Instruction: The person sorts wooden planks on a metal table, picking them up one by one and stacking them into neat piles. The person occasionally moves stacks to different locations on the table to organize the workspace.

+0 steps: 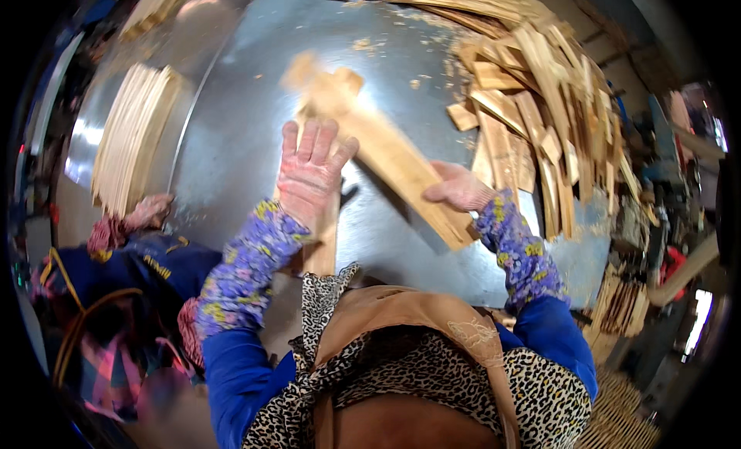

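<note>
fingers of the left hand (309,177): in a pale pink cloth glove, stretched out nearly straight and slightly apart, tips toward twelve o'clock; laid flat over a board, not curled around anything.
fingers of the right hand (465,188): in a matching pink glove, closed on a board's edge near its lower end, thumb on top; the other fingers are mostly hidden.
long board (394,155): a flat, honey-coloured wooden plank in the right hand, slanting from about three o'clock up past the centre toward between eleven and twelve.
narrow board (324,244): a slim, pale-tan wooden strip under the left hand and wrist, running from eight o'clock up toward eleven.
where they meet: near eleven o'clock, the far ends blur together; whether they touch, or whether another piece lies there, cannot be told.
tabletop (247,125): a shiny grey metal sheet beneath it all, dotted with pale wood shavings (363,44) at twelve.
in order: at ten o'clock, a neat stack of thin, cream-coloured wooden boards (131,132), edges lined up; this part looks done.
left over: at two o'clock, a big jumbled heap of yellow-brown wooden pieces (532,117); judging by its disorder, much remains.
in between: the boards at the hands lie in neither pile, so this portion looks midway.
neighbour: at nine o'clock, a co-worker's pink-gloved hand (147,213) is just below the neat stack.
</note>
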Demonstrator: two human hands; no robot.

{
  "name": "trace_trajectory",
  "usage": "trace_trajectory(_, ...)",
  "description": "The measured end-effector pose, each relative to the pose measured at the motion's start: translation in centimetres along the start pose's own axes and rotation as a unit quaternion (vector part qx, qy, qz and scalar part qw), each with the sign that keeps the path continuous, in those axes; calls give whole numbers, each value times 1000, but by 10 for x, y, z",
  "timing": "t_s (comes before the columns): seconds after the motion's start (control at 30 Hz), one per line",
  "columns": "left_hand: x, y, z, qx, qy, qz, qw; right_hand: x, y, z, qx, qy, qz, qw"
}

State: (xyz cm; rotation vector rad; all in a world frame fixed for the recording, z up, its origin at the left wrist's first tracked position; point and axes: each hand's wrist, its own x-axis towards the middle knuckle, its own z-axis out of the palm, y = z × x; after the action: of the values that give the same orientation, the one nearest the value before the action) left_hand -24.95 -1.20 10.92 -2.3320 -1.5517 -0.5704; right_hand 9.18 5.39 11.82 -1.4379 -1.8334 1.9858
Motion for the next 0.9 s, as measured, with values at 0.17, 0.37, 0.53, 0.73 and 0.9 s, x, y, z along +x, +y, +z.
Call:
trace_trajectory(0.17,71,-25,-6,62,-398,65,913,-16,-4,-33,-143,100,-36,984)
trace_trajectory(0.37,-18,-143,13,98,-317,-319,888,-93,195,-90,-388,347,254,815)
trace_trajectory(0.53,0,-88,73,-62,-173,-293,938,-95,170,-71,-232,316,279,877)
trace_trajectory(0.73,72,186,126,-711,-318,-429,458,-63,114,-50,0,85,61,995)
trace_trajectory(0.9,51,224,176,-502,-368,-358,696,-20,114,-129,31,173,-256,951)
